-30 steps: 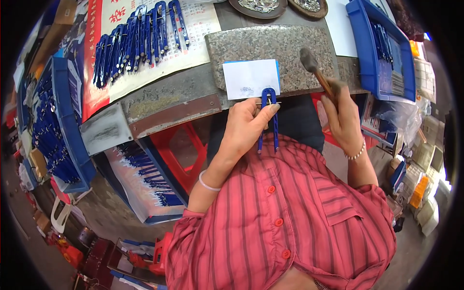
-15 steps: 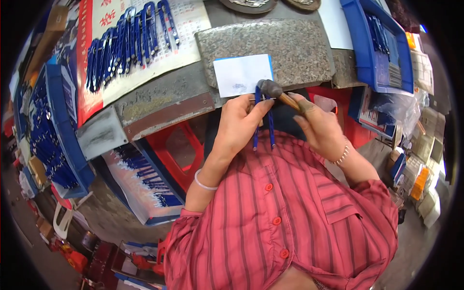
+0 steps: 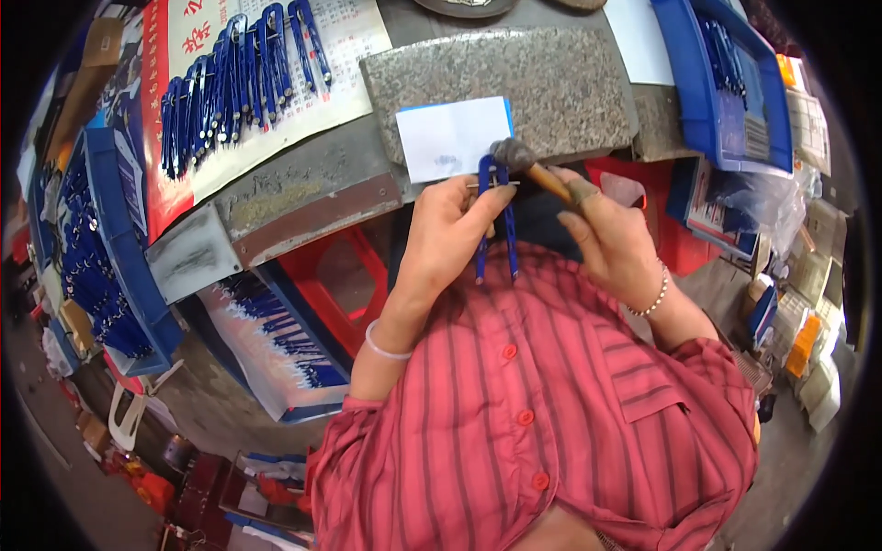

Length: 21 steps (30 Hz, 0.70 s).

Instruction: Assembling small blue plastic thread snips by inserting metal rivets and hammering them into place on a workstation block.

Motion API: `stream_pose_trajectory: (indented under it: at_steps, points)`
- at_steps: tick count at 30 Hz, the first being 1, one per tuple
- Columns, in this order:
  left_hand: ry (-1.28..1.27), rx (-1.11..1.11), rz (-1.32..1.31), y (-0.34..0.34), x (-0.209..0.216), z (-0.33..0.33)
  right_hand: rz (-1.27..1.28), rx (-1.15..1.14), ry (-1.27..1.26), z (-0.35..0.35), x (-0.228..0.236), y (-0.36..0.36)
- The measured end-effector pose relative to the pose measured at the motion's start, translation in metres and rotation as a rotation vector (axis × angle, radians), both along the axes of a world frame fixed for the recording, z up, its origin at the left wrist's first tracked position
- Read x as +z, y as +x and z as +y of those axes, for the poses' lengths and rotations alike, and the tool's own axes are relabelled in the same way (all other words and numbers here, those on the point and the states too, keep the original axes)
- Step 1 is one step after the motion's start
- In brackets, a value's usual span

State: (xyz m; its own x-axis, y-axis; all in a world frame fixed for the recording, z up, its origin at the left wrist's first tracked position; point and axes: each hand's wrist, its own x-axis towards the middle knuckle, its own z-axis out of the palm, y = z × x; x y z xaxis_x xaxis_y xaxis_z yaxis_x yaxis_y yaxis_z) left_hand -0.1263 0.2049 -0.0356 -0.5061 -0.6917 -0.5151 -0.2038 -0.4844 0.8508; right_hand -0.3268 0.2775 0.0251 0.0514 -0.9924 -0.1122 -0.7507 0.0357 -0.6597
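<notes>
My left hand (image 3: 439, 230) pinches a blue U-shaped metal piece (image 3: 512, 243) near its bend, thumb and fingers closed round it. A thin metal pin (image 3: 505, 184) crosses the two legs just below the bend. The legs hang toward my shirt. My right hand (image 3: 617, 241) grips a hammer (image 3: 549, 182) by its wooden handle. The dark hammer head lies just right of the bend; whether it touches cannot be made out. Beyond both hands, a white paper pad (image 3: 450, 133) with a grey smudge rests on the near edge of a speckled stone slab (image 3: 560, 83).
Several similar blue pieces (image 3: 243, 73) lie in a row on a printed sheet (image 3: 354, 92) at the far left. Blue bins stand at the left (image 3: 124, 230) and far right (image 3: 684, 87), both holding blue parts. A red stool (image 3: 363, 321) is under the bench.
The hammer head has shifted slightly away from the blue piece's bend, which now shows more fully. Both hands keep their grips. The whole view has moved a little.
</notes>
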Motion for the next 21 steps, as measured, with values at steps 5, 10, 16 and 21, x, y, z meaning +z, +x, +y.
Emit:
stream_pose_trajectory:
  at_steps: [5,10,16,21]
  points:
    - [0.030,-0.023,0.043,-0.001,-0.002,-0.005,0.082,-0.058,-0.189,0.003,-0.009,-0.006]
    - [-0.090,0.019,0.016,-0.003,-0.003,-0.001,0.586,-0.101,-0.418,-0.016,-0.008,-0.022]
    - [-0.185,-0.002,0.031,0.000,0.007,0.009,-0.211,-0.096,-0.061,-0.028,0.009,0.012]
    - [-0.325,-0.053,0.091,0.005,0.024,0.014,-0.570,-0.014,0.112,-0.046,-0.003,0.017]
